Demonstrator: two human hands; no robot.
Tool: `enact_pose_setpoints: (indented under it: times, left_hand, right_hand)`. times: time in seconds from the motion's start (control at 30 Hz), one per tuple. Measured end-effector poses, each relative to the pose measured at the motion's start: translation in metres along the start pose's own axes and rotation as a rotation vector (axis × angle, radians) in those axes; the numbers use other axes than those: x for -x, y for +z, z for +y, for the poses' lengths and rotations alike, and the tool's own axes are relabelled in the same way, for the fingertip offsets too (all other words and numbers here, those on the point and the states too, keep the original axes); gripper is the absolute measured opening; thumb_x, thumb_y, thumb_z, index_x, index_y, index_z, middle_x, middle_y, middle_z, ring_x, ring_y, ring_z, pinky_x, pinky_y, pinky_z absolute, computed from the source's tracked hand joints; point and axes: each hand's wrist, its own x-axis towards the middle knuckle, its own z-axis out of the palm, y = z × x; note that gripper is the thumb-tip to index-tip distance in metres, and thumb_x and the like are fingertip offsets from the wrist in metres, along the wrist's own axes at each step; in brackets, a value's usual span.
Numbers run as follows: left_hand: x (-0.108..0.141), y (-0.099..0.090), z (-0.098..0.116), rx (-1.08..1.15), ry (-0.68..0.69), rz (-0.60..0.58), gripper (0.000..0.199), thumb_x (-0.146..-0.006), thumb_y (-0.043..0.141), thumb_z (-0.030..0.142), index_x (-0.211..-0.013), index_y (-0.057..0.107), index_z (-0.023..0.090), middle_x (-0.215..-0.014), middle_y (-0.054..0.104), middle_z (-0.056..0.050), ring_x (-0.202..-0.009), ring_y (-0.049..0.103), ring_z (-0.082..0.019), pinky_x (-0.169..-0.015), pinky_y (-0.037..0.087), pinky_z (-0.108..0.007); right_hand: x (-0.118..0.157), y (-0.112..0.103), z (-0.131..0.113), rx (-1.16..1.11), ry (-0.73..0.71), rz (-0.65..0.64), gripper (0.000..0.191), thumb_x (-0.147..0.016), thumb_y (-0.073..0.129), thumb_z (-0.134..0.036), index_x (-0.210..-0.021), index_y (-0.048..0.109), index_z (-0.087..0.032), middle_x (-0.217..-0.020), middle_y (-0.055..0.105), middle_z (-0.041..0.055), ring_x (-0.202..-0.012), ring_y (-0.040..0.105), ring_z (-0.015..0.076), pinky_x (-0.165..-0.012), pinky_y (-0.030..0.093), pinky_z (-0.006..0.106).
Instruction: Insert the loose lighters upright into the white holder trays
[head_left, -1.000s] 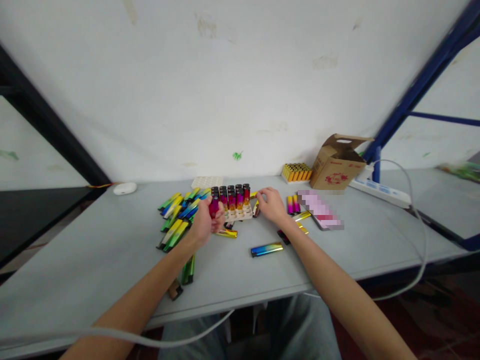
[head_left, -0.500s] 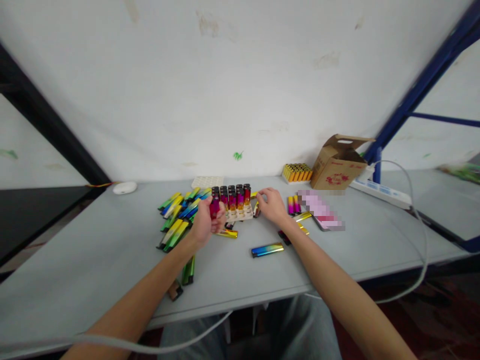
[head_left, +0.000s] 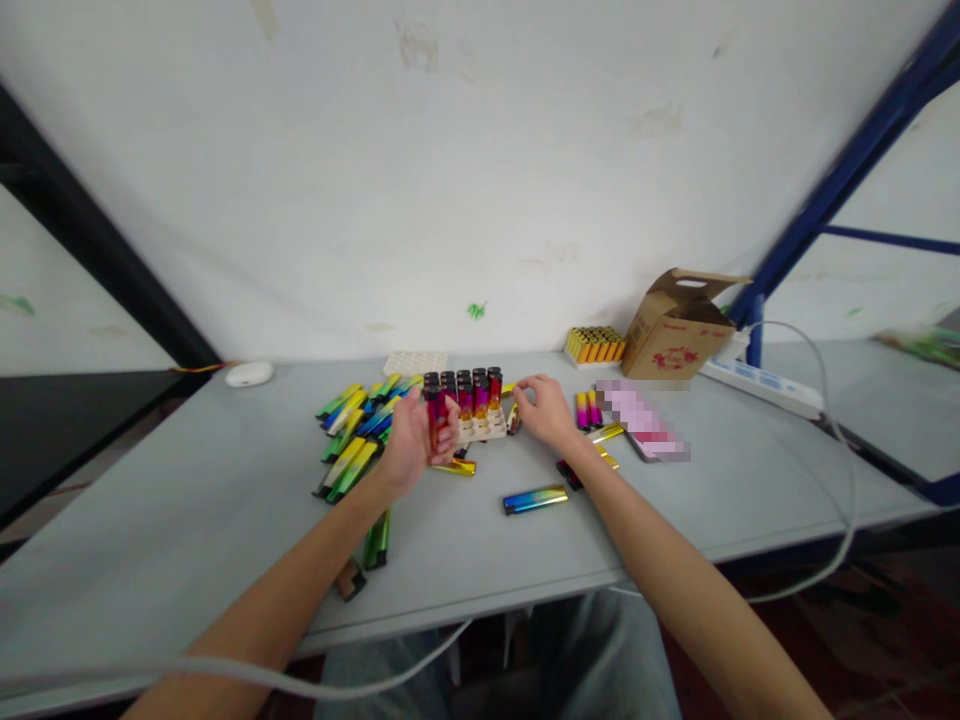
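The left hand (head_left: pixel 411 440) clasped a slim magenta plastic lighter (head_left: pixel 436 412), which loosening might drop; the right hand (head_left: pixel 545 410) was half-curled, its hold unclear.

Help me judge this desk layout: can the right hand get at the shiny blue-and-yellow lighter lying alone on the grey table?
Probably yes: bare grey table shows between the right hand and the lighter, with nothing seen in the way. Whether the hand grips anything is unclear.
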Motion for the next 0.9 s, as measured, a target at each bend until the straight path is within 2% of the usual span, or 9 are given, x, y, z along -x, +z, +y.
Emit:
enact_pose_setpoints:
  times: [0.07, 0.13, 0.27, 0.37, 0.43, 0.53, 0.7, 0.9]
  left_hand:
    - [0.000, 0.002, 0.001, 0.029, 0.049, -0.007, 0.039, -0.090, 0.042, 0.050, -0.073, 0.053, 0.017, -0.058, 0.044, 0.002, -0.048, 0.044, -0.013, -0.041, 0.041, -0.022]
    - [-0.002, 0.003, 0.002, 0.052, 0.092, -0.005, 0.028, -0.091, 0.044, 0.040, -0.077, 0.053, 0.018, -0.062, 0.050, 0.000, -0.055, 0.052, -0.015, -0.050, 0.049, -0.026]
    - [-0.004, 0.003, -0.001, 0.033, 0.137, -0.024, 0.022, -0.093, 0.050, 0.038, -0.082, 0.049, 0.020, -0.070, 0.059, -0.001, -0.058, 0.059, -0.017, -0.051, 0.049, -0.028]
    - [-0.005, 0.004, -0.005, -0.031, 0.149, -0.039, 0.023, -0.090, 0.060, 0.039, -0.085, 0.048, 0.020, -0.072, 0.063, -0.001, -0.059, 0.059, -0.016, -0.050, 0.047, -0.026]
    - [-0.006, 0.003, -0.008, -0.086, 0.160, -0.023, 0.025, -0.087, 0.066, 0.038, -0.089, 0.049, 0.019, -0.073, 0.063, -0.001, -0.060, 0.059, -0.014, -0.050, 0.045, -0.024]
    - [-0.008, 0.002, -0.013, -0.188, 0.186, 0.012, 0.031, -0.082, 0.072, 0.038, -0.095, 0.053, 0.017, -0.075, 0.064, -0.001, -0.062, 0.058, -0.013, -0.050, 0.044, -0.022]
    - [-0.007, 0.003, -0.010, -0.385, 0.239, 0.011, 0.032, -0.082, 0.070, 0.044, -0.091, 0.061, 0.015, -0.078, 0.065, -0.003, -0.066, 0.058, -0.013, -0.057, 0.048, -0.024]
    - [-0.004, 0.005, -0.008, -0.486, 0.165, -0.104, 0.035, -0.080, 0.070, 0.048, -0.082, 0.065, 0.014, -0.075, 0.068, -0.006, -0.069, 0.063, -0.017, -0.065, 0.054, -0.029]
  right_hand:
    - [0.000, 0.000, 0.001, -0.021, -0.001, 0.039, 0.016, -0.089, 0.054, -0.020, -0.087, 0.069, -0.016, -0.092, 0.072, 0.0120, -0.096, 0.063, 0.0263, -0.095, 0.045, 0.042]
    - [0.000, -0.003, 0.001, -0.064, -0.025, 0.132, 0.016, -0.089, 0.053, -0.022, -0.095, 0.067, -0.016, -0.099, 0.070, 0.0126, -0.100, 0.061, 0.0271, -0.095, 0.046, 0.043]
    - [0.000, -0.013, -0.007, -0.200, -0.146, 0.365, 0.023, -0.092, 0.047, -0.025, -0.109, 0.062, -0.019, -0.107, 0.066, 0.0119, -0.105, 0.059, 0.0257, -0.089, 0.049, 0.041]
    - [0.002, -0.022, -0.019, -0.303, -0.235, 0.420, 0.020, -0.094, 0.047, -0.027, -0.106, 0.062, -0.020, -0.102, 0.068, 0.0098, -0.098, 0.062, 0.0234, -0.083, 0.051, 0.039]
    - [0.005, -0.025, -0.027, -0.364, -0.292, 0.388, 0.019, -0.095, 0.048, -0.028, -0.106, 0.063, -0.021, -0.099, 0.070, 0.0085, -0.095, 0.063, 0.0220, -0.082, 0.051, 0.038]
    - [0.009, -0.025, -0.038, -0.437, -0.362, 0.271, 0.020, -0.096, 0.050, -0.028, -0.109, 0.065, -0.022, -0.098, 0.073, 0.0064, -0.094, 0.065, 0.0204, -0.086, 0.051, 0.037]
    - [0.016, -0.023, -0.053, -0.471, -0.436, 0.083, 0.029, -0.097, 0.050, -0.028, -0.123, 0.063, -0.026, -0.105, 0.074, 0.0057, -0.100, 0.065, 0.0207, -0.093, 0.051, 0.040]
    - [0.018, -0.018, -0.060, -0.516, -0.366, 0.075, 0.024, -0.091, 0.061, -0.026, -0.112, 0.071, -0.027, -0.097, 0.075, 0.0046, -0.098, 0.066, 0.0211, -0.090, 0.053, 0.039]
